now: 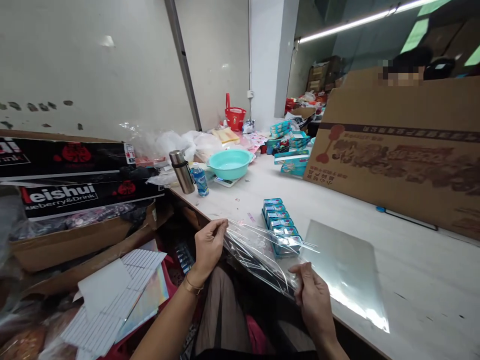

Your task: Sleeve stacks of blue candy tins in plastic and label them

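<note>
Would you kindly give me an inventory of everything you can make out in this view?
Clear film: one, transparent, stretched between both hands
Small packs: six, teal, row on table
Table: one, white, ahead
Shiny sheet: one, silver, right of packs
Basin: one, turquoise, far table
Bottle: one, blue, left of basin
Flask: one, silver, beside bottle
Basket: one, red, back
Flat boxes: several, teal, beside carton
Carton: one, brown, right
Printed boxes: two, black, left
Papers: several, white and iridescent, lower left
Light tube: one, white, upper right
Other person: one, mostly hidden behind carton
Back clutter: uncountable
Bracelet: one, gold-toned, left wrist
Left grip: one, bare, film's left end
Right grip: one, bare, film's right end
</note>
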### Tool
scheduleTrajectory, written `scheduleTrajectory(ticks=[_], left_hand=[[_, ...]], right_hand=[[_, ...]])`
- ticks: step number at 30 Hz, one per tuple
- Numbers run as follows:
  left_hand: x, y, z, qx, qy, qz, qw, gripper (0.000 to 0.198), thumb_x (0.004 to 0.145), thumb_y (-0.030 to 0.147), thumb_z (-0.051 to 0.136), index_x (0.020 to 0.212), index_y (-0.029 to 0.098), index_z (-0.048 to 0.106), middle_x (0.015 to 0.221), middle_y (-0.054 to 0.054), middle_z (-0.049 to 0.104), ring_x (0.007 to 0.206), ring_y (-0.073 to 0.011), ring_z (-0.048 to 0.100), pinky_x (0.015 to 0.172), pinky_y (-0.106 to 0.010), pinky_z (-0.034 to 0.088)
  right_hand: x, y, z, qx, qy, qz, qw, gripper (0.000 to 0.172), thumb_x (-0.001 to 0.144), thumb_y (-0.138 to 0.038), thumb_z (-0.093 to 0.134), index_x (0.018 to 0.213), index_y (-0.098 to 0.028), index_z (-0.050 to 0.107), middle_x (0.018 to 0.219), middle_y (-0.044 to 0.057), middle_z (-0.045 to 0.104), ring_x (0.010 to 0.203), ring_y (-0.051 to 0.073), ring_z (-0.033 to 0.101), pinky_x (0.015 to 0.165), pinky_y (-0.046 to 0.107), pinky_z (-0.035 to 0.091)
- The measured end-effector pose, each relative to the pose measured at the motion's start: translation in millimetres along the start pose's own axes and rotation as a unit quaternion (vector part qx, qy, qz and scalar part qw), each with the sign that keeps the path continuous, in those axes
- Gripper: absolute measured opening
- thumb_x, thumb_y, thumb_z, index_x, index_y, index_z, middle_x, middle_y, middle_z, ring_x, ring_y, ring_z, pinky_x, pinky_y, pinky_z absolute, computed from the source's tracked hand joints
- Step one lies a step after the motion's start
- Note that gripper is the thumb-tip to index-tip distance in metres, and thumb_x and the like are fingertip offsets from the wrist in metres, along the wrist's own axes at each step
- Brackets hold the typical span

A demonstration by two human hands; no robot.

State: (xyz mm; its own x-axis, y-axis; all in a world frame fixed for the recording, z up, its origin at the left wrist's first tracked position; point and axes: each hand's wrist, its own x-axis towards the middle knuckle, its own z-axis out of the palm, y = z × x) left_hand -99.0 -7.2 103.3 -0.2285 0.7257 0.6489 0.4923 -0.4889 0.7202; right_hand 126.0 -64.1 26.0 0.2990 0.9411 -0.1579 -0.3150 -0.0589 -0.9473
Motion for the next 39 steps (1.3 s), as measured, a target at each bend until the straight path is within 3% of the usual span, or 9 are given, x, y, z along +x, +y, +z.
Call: scheduleTrajectory(ticks=[4, 10, 17, 21, 24, 27, 32, 35, 39], left_hand=[[1, 2, 1.5, -0.068, 0.059, 0.058, 0.994, 0.013, 0.082, 0.03, 0.073, 0.077, 0.019, 0.074, 0.079, -0.003, 0.069, 0.075, -0.015, 0.062, 0.071, -0.025, 0.049], [8, 6, -15.3, -0.199, 0.061, -0.048, 0.977, 0.029, 0.082, 0.043, 0.073, 0.071, 0.017, 0.067, 0.061, 0.001, 0.06, 0.059, -0.0118, 0.055, 0.062, -0.023, 0.046], [13, 16, -28.2, -0.013, -0.156, -0.008, 0.988, 0.026, 0.09, 0.042, 0.062, 0.086, 0.018, 0.07, 0.095, -0.01, 0.075, 0.085, -0.0212, 0.067, 0.079, -0.032, 0.051], [13, 18, -31.7, 0.033, -0.031, 0.077, 0.996, 0.019, 0.087, 0.035, 0.066, 0.079, 0.019, 0.068, 0.087, -0.006, 0.07, 0.084, -0.0188, 0.063, 0.079, -0.03, 0.048], [8, 24, -30.5, -0.09, -0.075, 0.048, 0.992, 0.027, 0.088, 0.038, 0.068, 0.07, 0.018, 0.064, 0.066, 0.0, 0.059, 0.064, -0.0135, 0.054, 0.063, -0.024, 0.043], [8, 31, -22.0, -0.222, -0.115, 0.004, 0.968, 0.032, 0.086, 0.041, 0.072, 0.067, 0.017, 0.063, 0.061, 0.0, 0.058, 0.062, -0.0121, 0.055, 0.06, -0.022, 0.043], [28, 27, -4.3, -0.368, -0.179, -0.146, 0.9, 0.04, 0.08, 0.049, 0.076, 0.07, 0.017, 0.054, 0.069, -0.002, 0.068, 0.037, -0.0063, 0.046, 0.038, -0.019, 0.031], [38, 20, 3.9, -0.407, -0.251, -0.234, 0.847, 0.038, 0.082, 0.042, 0.074, 0.072, 0.016, 0.049, 0.102, -0.014, 0.076, 0.031, 0.0001, 0.034, 0.033, -0.018, 0.02], [32, 19, 32.9, -0.452, -0.348, -0.313, 0.759, 0.029, 0.084, 0.033, 0.072, 0.076, 0.014, 0.052, 0.104, -0.018, 0.075, 0.029, 0.0031, 0.029, 0.033, -0.016, 0.02]], right_hand=[[-5, 23, 3, 0.098, -0.02, 0.057, 0.993, 0.069, 0.069, -0.084, 0.062, 0.082, -0.016, 0.071, 0.04, -0.007, 0.038, 0.038, 0.008, 0.032, 0.042, 0.023, 0.027], [-2, 43, -4, 0.122, -0.093, 0.063, 0.986, 0.061, 0.069, -0.073, 0.072, 0.093, -0.017, 0.077, 0.049, -0.004, 0.046, 0.045, 0.009, 0.038, 0.046, 0.024, 0.033], [-5, 42, -10, -0.001, -0.163, 0.1, 0.981, 0.045, 0.051, -0.053, 0.089, 0.073, -0.017, 0.073, 0.059, 0.0, 0.06, 0.057, 0.014, 0.052, 0.054, 0.026, 0.04], [-6, 46, -10, 0.03, -0.084, 0.065, 0.994, 0.045, 0.049, -0.051, 0.089, 0.064, -0.019, 0.061, 0.055, -0.003, 0.056, 0.053, 0.013, 0.051, 0.054, 0.026, 0.042], [-6, 55, -6, 0.036, -0.053, 0.052, 0.997, 0.046, 0.054, -0.055, 0.087, 0.064, -0.02, 0.058, 0.057, -0.002, 0.056, 0.053, 0.012, 0.05, 0.051, 0.025, 0.042], [-6, 60, -11, 0.027, -0.112, 0.059, 0.992, 0.047, 0.059, -0.059, 0.083, 0.065, -0.02, 0.057, 0.056, -0.002, 0.056, 0.053, 0.014, 0.051, 0.051, 0.026, 0.044], [4, 38, -68, -0.048, -0.396, 0.064, 0.915, 0.055, 0.06, -0.058, 0.086, 0.1, -0.022, 0.075, 0.092, 0.01, 0.075, 0.083, 0.028, 0.069, 0.078, 0.041, 0.055], [27, 14, -93, 0.096, -0.314, 0.016, 0.944, 0.073, 0.061, -0.082, 0.07, 0.111, -0.03, 0.074, 0.109, 0.012, 0.074, 0.098, 0.034, 0.068, 0.086, 0.048, 0.055], [54, -18, -57, 0.148, -0.227, -0.054, 0.961, 0.066, 0.074, -0.079, 0.063, 0.125, -0.037, 0.065, 0.134, 0.006, 0.064, 0.128, 0.031, 0.054, 0.102, 0.048, 0.046]])
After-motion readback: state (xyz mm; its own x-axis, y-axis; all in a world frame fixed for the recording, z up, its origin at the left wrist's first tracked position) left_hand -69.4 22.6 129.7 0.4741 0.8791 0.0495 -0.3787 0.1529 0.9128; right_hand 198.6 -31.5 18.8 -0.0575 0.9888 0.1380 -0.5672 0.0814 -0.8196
